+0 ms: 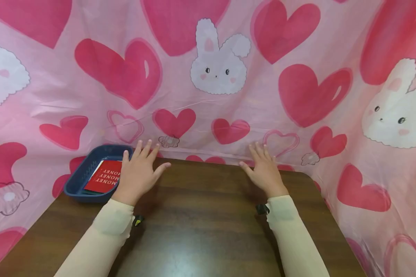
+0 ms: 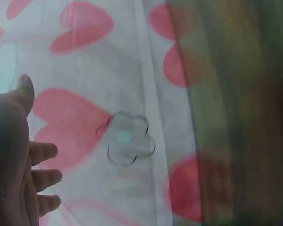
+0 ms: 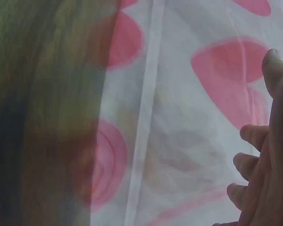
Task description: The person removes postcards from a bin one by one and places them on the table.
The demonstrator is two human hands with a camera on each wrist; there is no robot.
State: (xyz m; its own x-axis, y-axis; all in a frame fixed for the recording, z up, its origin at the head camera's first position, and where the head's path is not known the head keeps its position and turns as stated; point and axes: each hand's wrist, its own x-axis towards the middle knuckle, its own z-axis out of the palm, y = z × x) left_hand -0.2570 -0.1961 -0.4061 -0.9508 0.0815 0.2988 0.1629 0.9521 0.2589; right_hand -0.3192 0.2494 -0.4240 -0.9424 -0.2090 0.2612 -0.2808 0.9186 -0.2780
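My left hand (image 1: pixel 137 175) is stretched over the far left part of the table with fingers spread, holding nothing. It partly covers a dark blue plastic basket (image 1: pixel 77 166) in the head view. Inside the basket lies a red packet printed MONEY (image 1: pixel 105 177), with something pale and something dark under it. On the right, my right hand (image 1: pixel 264 173) reaches over the far part of the table, fingers straight and apart, also holding nothing. Both wrist views show the hands' fingers in front of the patterned cloth, with no thing in their grasp.
A brown wood-grain table (image 1: pixel 201 219) lies under both arms, its far corner rounded at the right. Pink cloth with hearts and rabbits (image 1: pixel 218 104) hangs close behind the table and along both sides. Small dark devices sit at both wrists.
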